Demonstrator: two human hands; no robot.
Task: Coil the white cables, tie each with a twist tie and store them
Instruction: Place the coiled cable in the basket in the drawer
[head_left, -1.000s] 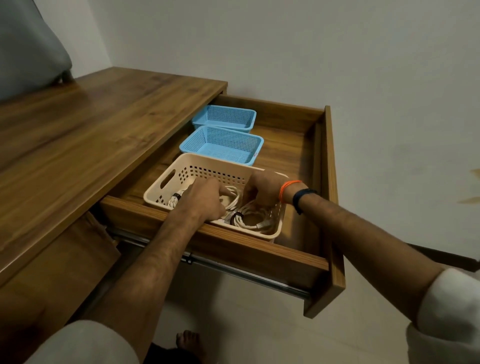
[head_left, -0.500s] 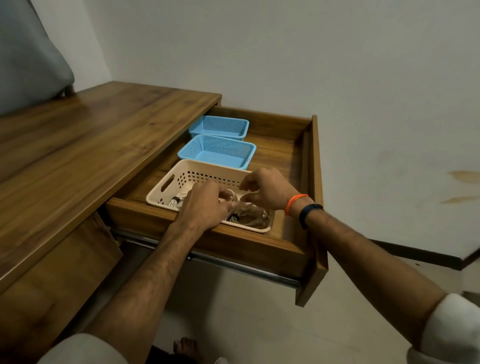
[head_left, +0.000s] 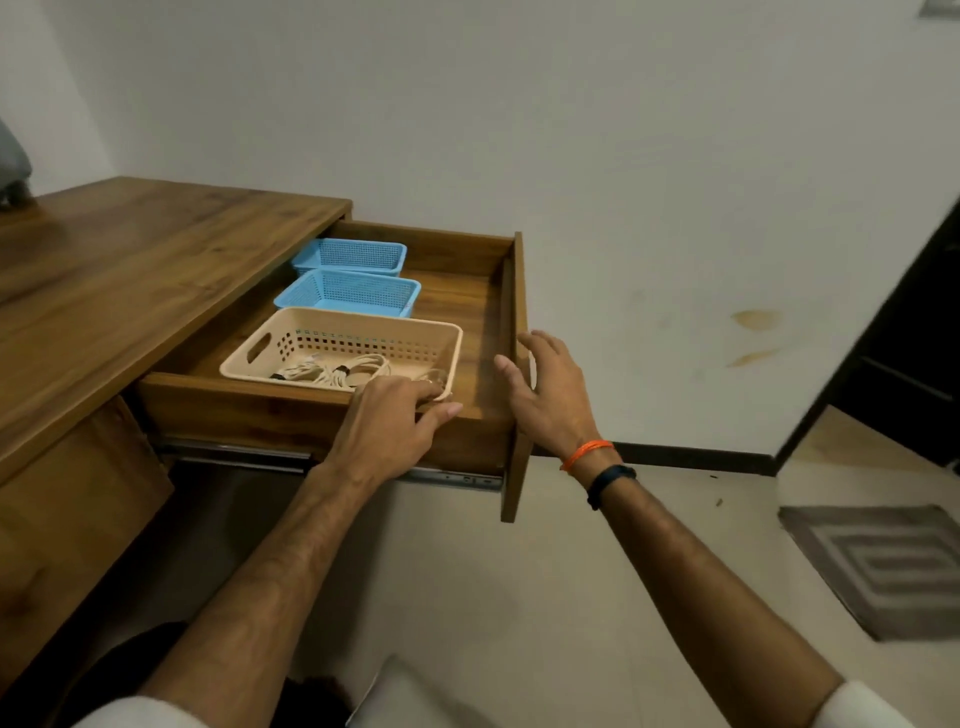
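Coiled white cables (head_left: 332, 371) with dark ties lie inside a beige perforated basket (head_left: 363, 325) at the front of an open wooden drawer (head_left: 511, 291). My left hand (head_left: 389, 421) rests on the drawer's front edge beside the basket's near right corner, fingers spread and holding nothing. Over the drawer's right side panel hovers my right hand (head_left: 550, 395), open with fingers apart, an orange band and a dark band on its wrist.
Two blue mesh baskets (head_left: 350, 291) sit behind the beige one in the drawer. The wooden desk top (head_left: 130, 291) stretches to the left. A grey mat (head_left: 878, 566) lies on the floor at right, near a dark doorway.
Both hands have come out of the beige basket, leaving the coiled cables inside. The left hand settled on the drawer front; the right moved right over the side panel.
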